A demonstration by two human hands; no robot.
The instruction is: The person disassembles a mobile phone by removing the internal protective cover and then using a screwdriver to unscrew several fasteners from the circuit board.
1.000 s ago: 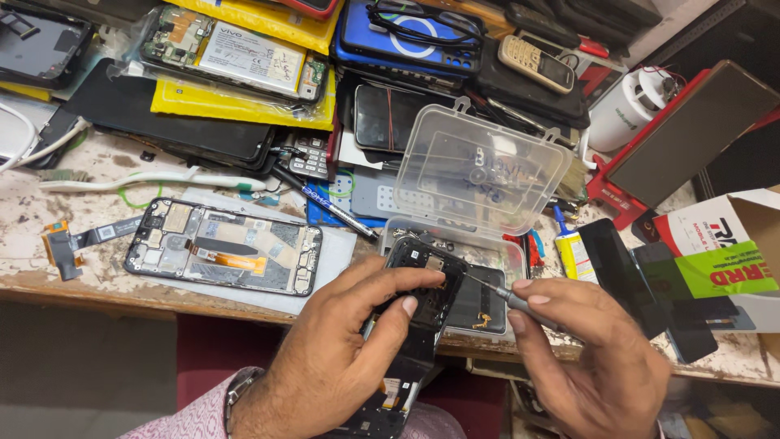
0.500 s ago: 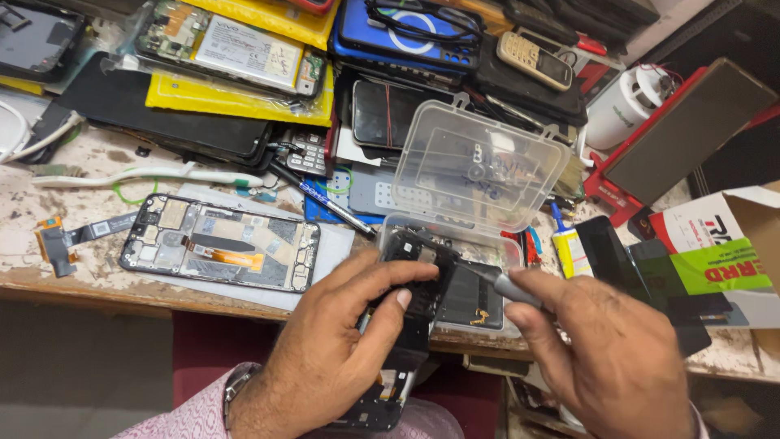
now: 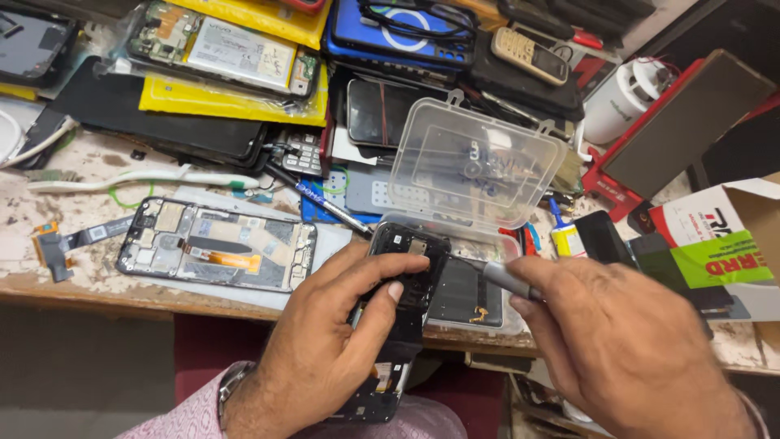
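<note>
A worn, paint-flecked bench (image 3: 49, 207) is carrying a crowded spread of phone parts, with a yellow padded envelope (image 3: 203, 97) lying at the back under an opened phone whose battery is showing. Near the front left edge, a stripped phone frame (image 3: 215, 244) is lying flat on a pale sheet, a loose flex cable (image 3: 77, 240) resting just beside it. Toward the middle, a clear plastic parts box (image 3: 475, 162) is standing with its lid propped open, small dark pieces showing through it. At the far right, a torn cardboard carton (image 3: 731, 244) is sitting near a white cylindrical container (image 3: 621, 102). In the foreground, the left hand (image 3: 325, 349) is gripping a dark phone body (image 3: 402, 301), its fingers (image 3: 382, 313) wrapping closed around the middle while the thumb is pressing along the upper edge; the phone is being held tilted over the bench's front edge, its lower end hanging below the bench line and its top end reaching in front of the clear box. The right hand (image 3: 626, 349) is closing its fingers (image 3: 561, 280) around a slim metal-shafted screwdriver (image 3: 500, 276), whose tip is pointing at the phone's upper right corner. A blue pen-like tool (image 3: 321, 203) is lying just behind the phone.
</note>
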